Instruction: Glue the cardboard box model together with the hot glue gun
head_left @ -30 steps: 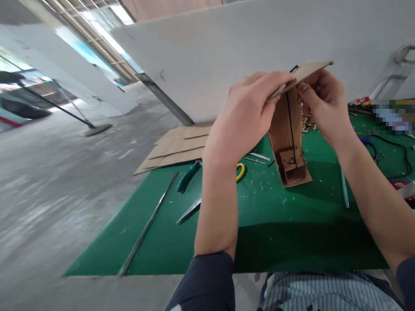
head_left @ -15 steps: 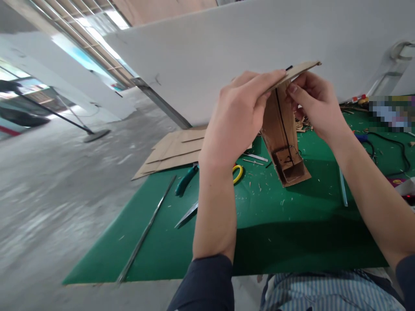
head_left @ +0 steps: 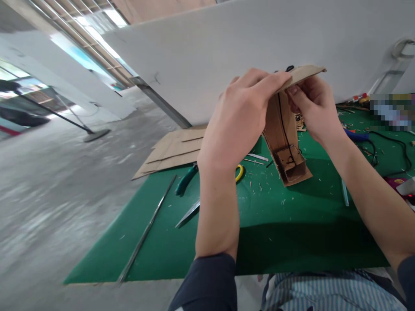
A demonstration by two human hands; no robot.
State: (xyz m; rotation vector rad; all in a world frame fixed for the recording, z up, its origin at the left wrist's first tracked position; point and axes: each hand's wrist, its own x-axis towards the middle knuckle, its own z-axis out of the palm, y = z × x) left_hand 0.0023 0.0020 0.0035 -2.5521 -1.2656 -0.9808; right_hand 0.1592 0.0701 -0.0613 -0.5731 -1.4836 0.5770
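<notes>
A green tabletop point(head_left: 275, 233) carries flat cardboard sheets point(head_left: 175, 149), a long metal strip point(head_left: 145, 231), a teal-handled tool point(head_left: 186, 178) and scattered shavings. Above it stands a tall cardboard channel point(head_left: 285, 138), its base on the tabletop, a black cord point(head_left: 282, 125) running down inside. The left hand point(head_left: 240, 121) and right hand point(head_left: 313, 108) each have their grip pinched on the cardboard flap point(head_left: 303, 73) at its top. Judging by this, the flap is being fitted; aligning it comes next. The fingertips' contact and the cord's upper end stay hidden.

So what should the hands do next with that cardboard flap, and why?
Probably press the flap flat onto the box: both the left hand and the right hand pinch it at the box's top, where a black cord pokes through.
</notes>
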